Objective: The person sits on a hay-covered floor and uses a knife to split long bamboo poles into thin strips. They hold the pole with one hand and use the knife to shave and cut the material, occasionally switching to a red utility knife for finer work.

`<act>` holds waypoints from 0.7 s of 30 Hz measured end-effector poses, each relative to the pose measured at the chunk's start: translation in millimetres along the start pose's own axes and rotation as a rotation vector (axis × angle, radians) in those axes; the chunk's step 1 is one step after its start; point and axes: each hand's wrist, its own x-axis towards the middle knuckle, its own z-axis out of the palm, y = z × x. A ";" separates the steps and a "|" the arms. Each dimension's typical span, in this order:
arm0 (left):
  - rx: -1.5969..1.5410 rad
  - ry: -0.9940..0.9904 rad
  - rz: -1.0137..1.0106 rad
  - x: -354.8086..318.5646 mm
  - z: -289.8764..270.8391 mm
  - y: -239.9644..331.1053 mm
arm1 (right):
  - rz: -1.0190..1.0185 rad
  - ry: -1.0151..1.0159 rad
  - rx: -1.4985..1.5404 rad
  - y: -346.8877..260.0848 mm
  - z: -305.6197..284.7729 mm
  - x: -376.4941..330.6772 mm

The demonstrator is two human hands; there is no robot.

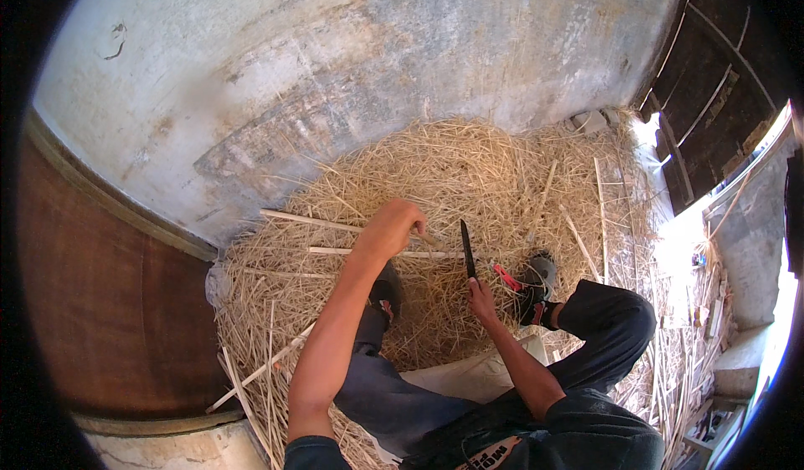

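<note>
Hands both occupied: left hand [392, 227] clenched around a pale cane strip [335, 223] over the shavings pile [469, 177], right hand [480, 292] gripping a dark knife [466, 250], blade upright beside it. Judged partway through: heaped shavings done, more long strips [251, 378] lying uncut nearby.

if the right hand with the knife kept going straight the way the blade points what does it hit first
The right hand holds a dark knife pointing up the picture, away from the body. Straight on, the blade would likely meet the pale stick that the left hand grips, then the straw pile. Depth is unclear, so it might pass above.
</note>
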 end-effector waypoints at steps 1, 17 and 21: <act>-0.027 -0.030 -0.008 2.5 2.0 -2.4 | -0.001 0.002 0.002 -4.0 2.1 -3.2; 0.092 0.125 -0.023 4.5 18.3 -3.5 | -0.193 -0.030 -0.150 -61.9 22.9 -14.3; 0.097 -0.002 -0.090 15.0 21.8 -10.7 | -0.308 0.007 -0.250 -69.1 20.1 -3.5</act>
